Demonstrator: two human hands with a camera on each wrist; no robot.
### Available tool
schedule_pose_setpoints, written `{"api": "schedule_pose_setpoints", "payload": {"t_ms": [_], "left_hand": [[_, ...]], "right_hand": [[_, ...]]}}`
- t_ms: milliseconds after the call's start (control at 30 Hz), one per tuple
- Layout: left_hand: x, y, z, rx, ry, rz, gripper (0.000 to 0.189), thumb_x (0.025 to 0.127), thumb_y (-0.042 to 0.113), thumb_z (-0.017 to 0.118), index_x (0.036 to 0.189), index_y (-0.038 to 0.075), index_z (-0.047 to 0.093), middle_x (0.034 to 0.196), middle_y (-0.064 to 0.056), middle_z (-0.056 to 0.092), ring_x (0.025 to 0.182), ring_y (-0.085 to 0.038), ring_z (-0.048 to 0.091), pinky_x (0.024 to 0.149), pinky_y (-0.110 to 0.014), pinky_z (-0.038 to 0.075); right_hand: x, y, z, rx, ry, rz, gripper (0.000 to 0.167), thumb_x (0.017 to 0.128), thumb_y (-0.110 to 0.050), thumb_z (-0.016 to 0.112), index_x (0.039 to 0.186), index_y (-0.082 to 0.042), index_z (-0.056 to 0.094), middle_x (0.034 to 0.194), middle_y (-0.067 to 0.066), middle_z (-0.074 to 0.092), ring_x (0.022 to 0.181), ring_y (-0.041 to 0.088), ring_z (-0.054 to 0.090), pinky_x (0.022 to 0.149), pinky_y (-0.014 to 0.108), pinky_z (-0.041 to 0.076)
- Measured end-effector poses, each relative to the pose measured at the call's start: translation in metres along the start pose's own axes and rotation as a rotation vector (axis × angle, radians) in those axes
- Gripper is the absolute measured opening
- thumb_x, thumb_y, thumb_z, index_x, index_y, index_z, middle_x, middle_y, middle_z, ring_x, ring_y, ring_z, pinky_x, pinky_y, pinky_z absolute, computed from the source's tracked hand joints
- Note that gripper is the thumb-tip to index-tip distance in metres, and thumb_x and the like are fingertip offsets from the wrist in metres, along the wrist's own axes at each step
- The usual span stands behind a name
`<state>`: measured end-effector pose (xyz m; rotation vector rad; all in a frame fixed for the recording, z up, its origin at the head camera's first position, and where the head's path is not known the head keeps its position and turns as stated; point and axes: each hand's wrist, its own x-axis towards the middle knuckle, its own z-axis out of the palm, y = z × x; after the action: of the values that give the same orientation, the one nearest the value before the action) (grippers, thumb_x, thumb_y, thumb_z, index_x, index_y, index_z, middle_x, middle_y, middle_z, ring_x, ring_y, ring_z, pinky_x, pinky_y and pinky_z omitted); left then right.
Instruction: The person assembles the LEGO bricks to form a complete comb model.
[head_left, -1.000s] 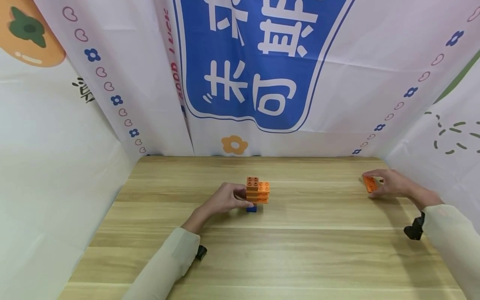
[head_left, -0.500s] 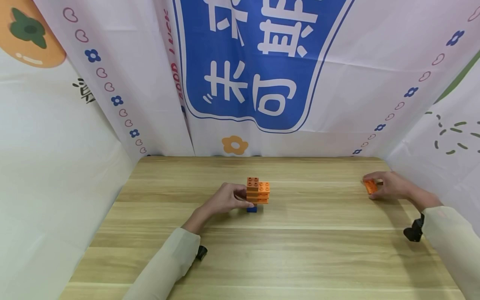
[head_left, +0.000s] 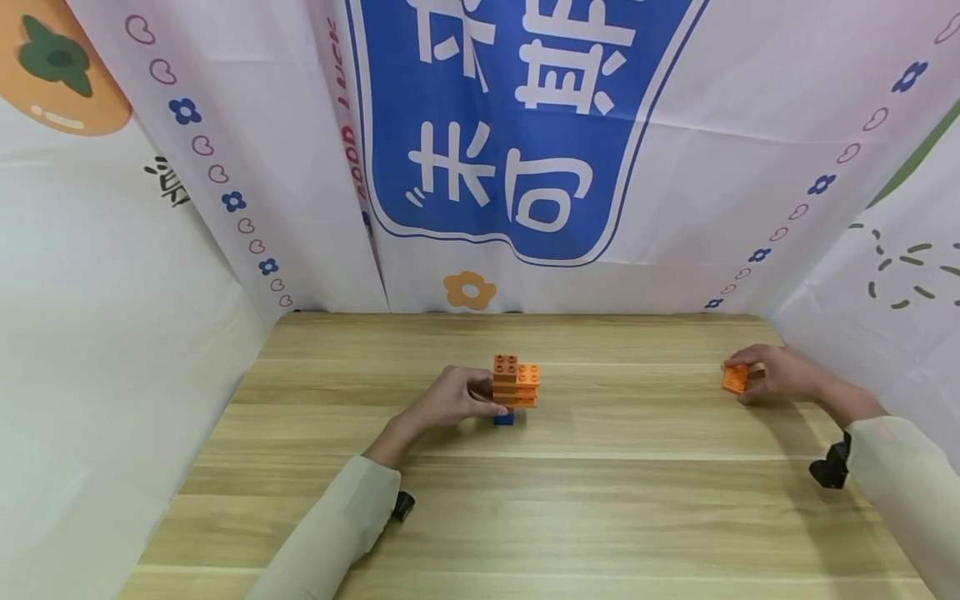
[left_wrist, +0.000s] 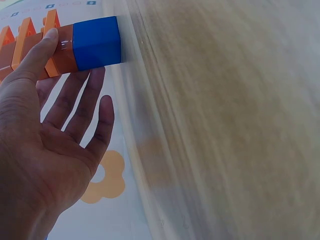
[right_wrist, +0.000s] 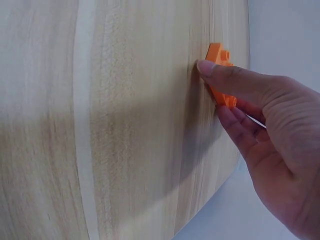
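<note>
Near the middle of the table, my left hand holds a stack of toy building bricks between thumb and fingers. The stack is upright, with a blue brick at the bottom and brown bricks above it. Thin orange bricks jut out from its right side, layered between the brown ones. In the left wrist view my thumb presses against the brown and orange part. At the table's far right, my right hand pinches a thin orange brick by its edges; its studs face the palm in the right wrist view.
The wood-grain table meets a white printed cloth along its back edge. More cloth hangs at both sides, close to my right hand. A dark wrist camera sits at the right sleeve, and another at the left.
The thin orange brick has turned in my right fingers and now shows at a different angle, with the fingers shifting slightly around it. My left hand and the stack have stayed still.
</note>
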<state>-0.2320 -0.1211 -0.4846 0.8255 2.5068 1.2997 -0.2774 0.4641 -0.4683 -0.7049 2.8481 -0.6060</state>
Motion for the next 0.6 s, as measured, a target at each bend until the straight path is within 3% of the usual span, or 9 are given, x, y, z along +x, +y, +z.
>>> {"api": "schedule_pose_setpoints", "payload": {"t_ms": [300, 600], "left_hand": [[-0.0011, -0.0002, -0.0002, -0.001, 0.003, 0.008, 0.019, 0.092, 0.029, 0.086, 0.099, 0.016, 0.075, 0.096, 0.005, 0.077, 0.088, -0.01, 0.072, 0.081, -0.029, 0.061], [-0.0007, -0.0001, 0.0, -0.004, -0.002, 0.008, 0.018, 0.092, 0.028, 0.086, 0.098, 0.016, 0.074, 0.095, 0.006, 0.076, 0.087, -0.01, 0.072, 0.081, -0.029, 0.061]], "right_hand": [[0.0012, -0.0055, 0.0024, -0.108, 0.024, -0.047, 0.052, 0.072, -0.021, 0.099, 0.116, -0.004, 0.079, 0.118, 0.017, 0.073, 0.096, 0.023, 0.066, 0.079, 0.037, 0.054], [0.0015, -0.0091, 0.0078, -0.125, 0.054, -0.066, 0.041, 0.071, -0.021, 0.1, 0.107, -0.01, 0.083, 0.114, 0.013, 0.073, 0.101, 0.032, 0.068, 0.084, 0.042, 0.055]]}}
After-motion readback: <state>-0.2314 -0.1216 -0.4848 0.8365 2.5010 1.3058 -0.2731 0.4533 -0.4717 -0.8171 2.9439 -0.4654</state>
